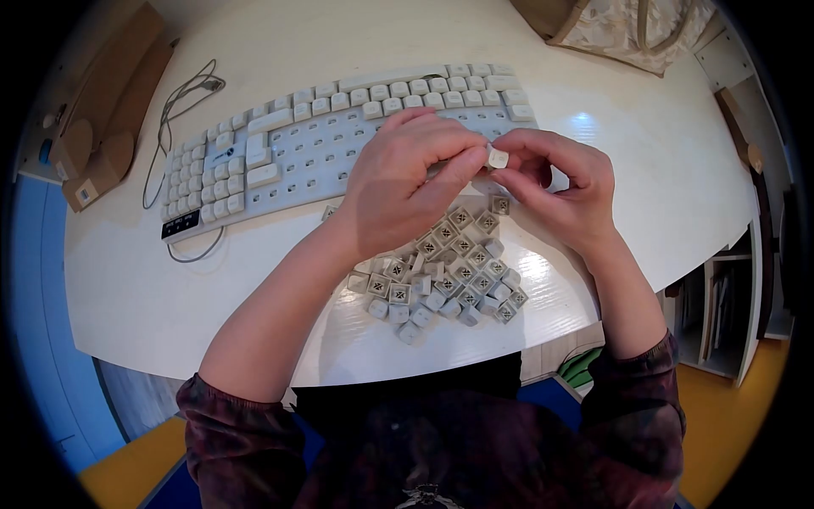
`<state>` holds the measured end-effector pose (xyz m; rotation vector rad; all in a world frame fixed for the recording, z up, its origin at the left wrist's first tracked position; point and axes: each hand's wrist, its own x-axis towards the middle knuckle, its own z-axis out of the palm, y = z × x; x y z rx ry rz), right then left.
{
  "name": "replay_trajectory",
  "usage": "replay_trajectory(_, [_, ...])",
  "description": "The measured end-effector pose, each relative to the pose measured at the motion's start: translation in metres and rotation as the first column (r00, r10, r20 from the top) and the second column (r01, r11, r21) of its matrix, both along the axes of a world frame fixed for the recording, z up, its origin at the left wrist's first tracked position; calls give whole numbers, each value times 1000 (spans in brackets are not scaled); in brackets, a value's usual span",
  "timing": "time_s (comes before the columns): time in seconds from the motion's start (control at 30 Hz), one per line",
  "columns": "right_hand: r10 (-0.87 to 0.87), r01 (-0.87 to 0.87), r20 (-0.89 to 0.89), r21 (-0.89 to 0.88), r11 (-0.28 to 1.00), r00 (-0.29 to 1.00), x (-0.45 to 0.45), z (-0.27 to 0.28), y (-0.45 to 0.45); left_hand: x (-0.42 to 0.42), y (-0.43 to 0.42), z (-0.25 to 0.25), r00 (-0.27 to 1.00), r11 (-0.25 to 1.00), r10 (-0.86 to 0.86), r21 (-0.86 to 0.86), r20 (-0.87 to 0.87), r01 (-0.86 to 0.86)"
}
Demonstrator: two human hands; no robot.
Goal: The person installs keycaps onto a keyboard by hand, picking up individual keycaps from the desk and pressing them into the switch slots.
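Observation:
Between the fingers of my right hand (555, 174) is a white keycap (498, 159), pinched over the near right part of the keyboard. My left hand (411, 170) reaches across the keyboard (297, 165), its thumb beside the same keycap; its fingers look curled, and whether they also grip the keycap is hard to make out. The keyboard is white, with caps on its far rows and left block, while bare switches show in its middle. Just below my hands lies a pile of loose keycaps (462, 246), many with their undersides up.
A grey cable (170, 114) lies left of the keyboard on the white table (280, 297). Brown cardboard (102, 157) stands at the far left, and a beige bag (627, 30) sits at the back right. Shelves (721, 297) stand beyond the right edge.

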<state>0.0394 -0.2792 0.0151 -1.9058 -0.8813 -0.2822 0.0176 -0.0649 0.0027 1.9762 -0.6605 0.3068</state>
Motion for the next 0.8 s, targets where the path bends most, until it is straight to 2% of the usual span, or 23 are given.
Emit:
replay_trajectory(0.37, [0,0,7,-12,1000,1000,-2,3,0,0,0,2,1000,1000,-6,9,16,6])
replay_trajectory(0.47, [14,-14,-11,0,1000,1000,-1,1,-1,0,-1,2,1000,1000,-6,3,25,6])
replay_trajectory(0.57, [35,-35,-102,-1,999,994,-2,4,1,1,0,2,999,1000,-21,1,26,21])
replay_trajectory(0.8, [8,-9,-26,-37,999,1000,-2,1,2,1,2,3,996,997,-77,36,49,75])
